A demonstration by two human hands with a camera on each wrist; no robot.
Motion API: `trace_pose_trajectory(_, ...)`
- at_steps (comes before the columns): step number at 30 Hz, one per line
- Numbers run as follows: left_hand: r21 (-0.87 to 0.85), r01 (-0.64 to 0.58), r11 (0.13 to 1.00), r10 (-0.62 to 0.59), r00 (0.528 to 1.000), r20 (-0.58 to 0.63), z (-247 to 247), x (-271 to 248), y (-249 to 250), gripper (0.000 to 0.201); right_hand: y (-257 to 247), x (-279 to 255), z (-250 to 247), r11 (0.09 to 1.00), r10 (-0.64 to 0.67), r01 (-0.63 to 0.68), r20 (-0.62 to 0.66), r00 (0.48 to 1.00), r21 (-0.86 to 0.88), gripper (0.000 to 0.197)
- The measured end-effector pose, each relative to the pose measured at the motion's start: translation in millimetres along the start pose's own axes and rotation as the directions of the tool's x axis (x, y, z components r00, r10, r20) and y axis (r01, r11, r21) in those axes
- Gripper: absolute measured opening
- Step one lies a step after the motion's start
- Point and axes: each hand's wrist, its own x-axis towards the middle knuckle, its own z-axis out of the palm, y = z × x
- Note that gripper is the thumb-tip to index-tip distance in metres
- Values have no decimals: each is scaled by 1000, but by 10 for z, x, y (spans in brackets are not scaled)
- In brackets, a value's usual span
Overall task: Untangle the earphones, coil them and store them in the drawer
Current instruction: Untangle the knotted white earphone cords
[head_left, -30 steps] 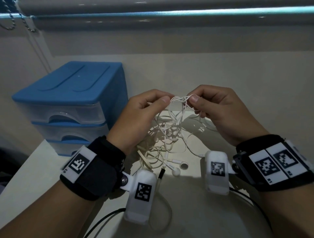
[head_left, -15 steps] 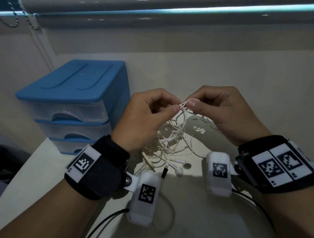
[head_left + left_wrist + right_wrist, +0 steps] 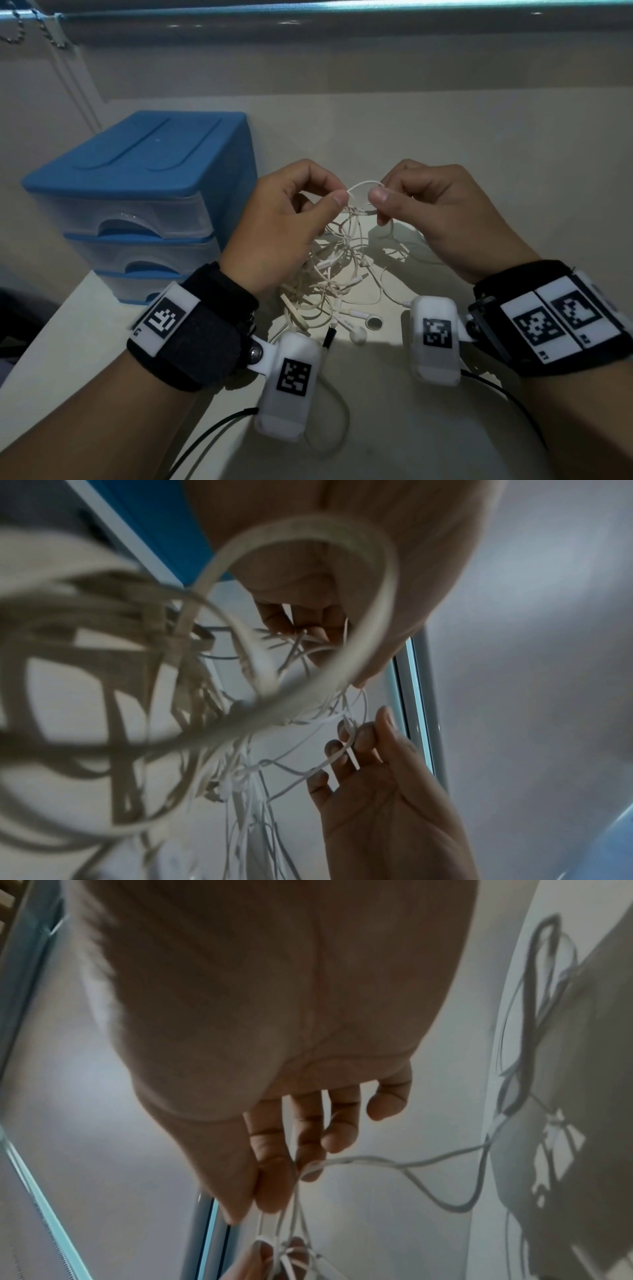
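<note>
A tangle of white earphones (image 3: 337,270) hangs from both hands down to the pale tabletop (image 3: 394,428), its earbuds (image 3: 358,334) lying on the surface. My left hand (image 3: 339,198) pinches the cable between thumb and forefinger. My right hand (image 3: 376,197) pinches it a few centimetres to the right, and a short loop arches between the two hands. In the left wrist view blurred cable loops (image 3: 240,669) fill the frame and my right hand's fingers (image 3: 356,739) curl round a strand. The right wrist view shows cable (image 3: 377,1164) running out from my right hand (image 3: 274,1199).
A blue plastic drawer unit (image 3: 144,192) with three shut translucent drawers stands at the left on the table, close to my left hand. A wall and a window sill run behind. Thin black wires (image 3: 205,435) trail from the wrist cameras.
The hands have moved slightly apart, drawing a short loop of cable out between them. The tangle hangs a little looser below.
</note>
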Motion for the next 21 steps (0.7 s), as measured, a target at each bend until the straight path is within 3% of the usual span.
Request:
trace_pose_trajectory(5, -41, -7, 999, 8, 1000, 20, 10, 5, -13, 3, -10, 12, -1, 999, -8, 7, 13, 1000, 38, 13)
trace_pose_trajectory(9, -46, -7, 999, 7, 1000, 0, 6, 8, -12, 2, -33, 9, -7, 997, -9, 10, -6, 1000, 78, 33)
trace_pose_trajectory(16, -25, -25, 999, 25, 1000, -2, 7, 0, -6, 4, -118, -14, 29, 997, -47, 36, -147, 988, -75, 9)
trace_pose_trajectory(21, -64, 0, 998, 1, 1000, 10, 17, 1, -5, 4, -66, -5, 57, 992, -4, -8, -95, 995, -130, 11)
